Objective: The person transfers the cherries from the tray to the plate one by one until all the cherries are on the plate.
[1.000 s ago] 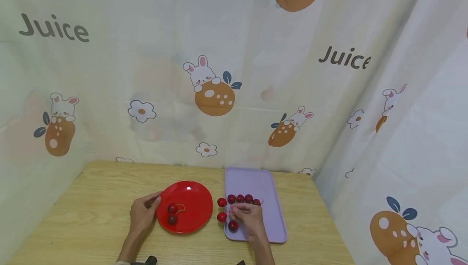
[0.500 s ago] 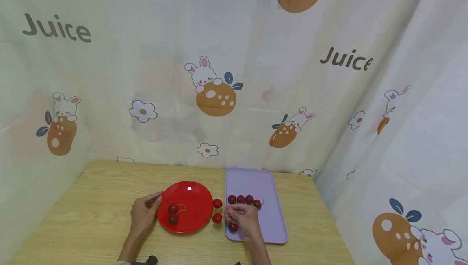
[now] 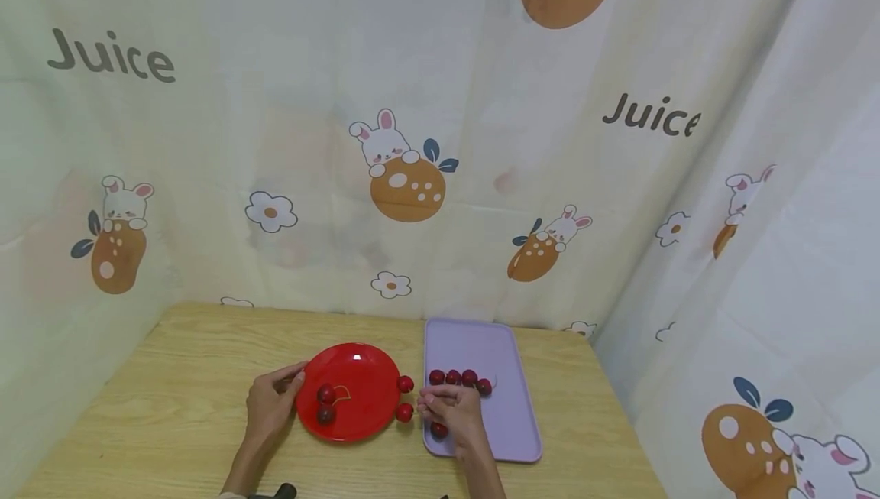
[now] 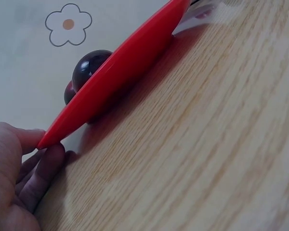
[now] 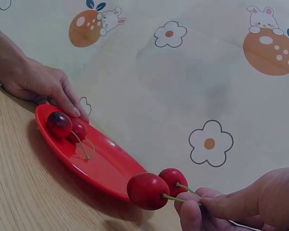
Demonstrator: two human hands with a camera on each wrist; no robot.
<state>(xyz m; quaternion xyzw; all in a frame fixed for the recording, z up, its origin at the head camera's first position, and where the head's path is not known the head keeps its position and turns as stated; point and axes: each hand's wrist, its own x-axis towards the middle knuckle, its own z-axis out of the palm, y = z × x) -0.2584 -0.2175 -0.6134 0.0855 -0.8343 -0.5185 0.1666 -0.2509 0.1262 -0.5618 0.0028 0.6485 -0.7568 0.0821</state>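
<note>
We see the right hand with its fingers closed in a pinch on the thin green stems of two glossy, round, bright-red cherries. These hang at about three o'clock of the round, shiny red plate, over or beside its rim; we cannot tell whether they touch it. At the plate's ten o'clock, the left hand pinches the rim, thumb above and fingers below. Two darker red cherries joined by stems lie on the plate towards eight to nine o'clock. At three o'clock from it we find the rectangular lilac tray, bearing more dark-red cherries: four in a row, another at the tray's eight o'clock. Beneath everything lies the pale wood-grain tabletop; at twelve hangs a cream printed curtain.
</note>
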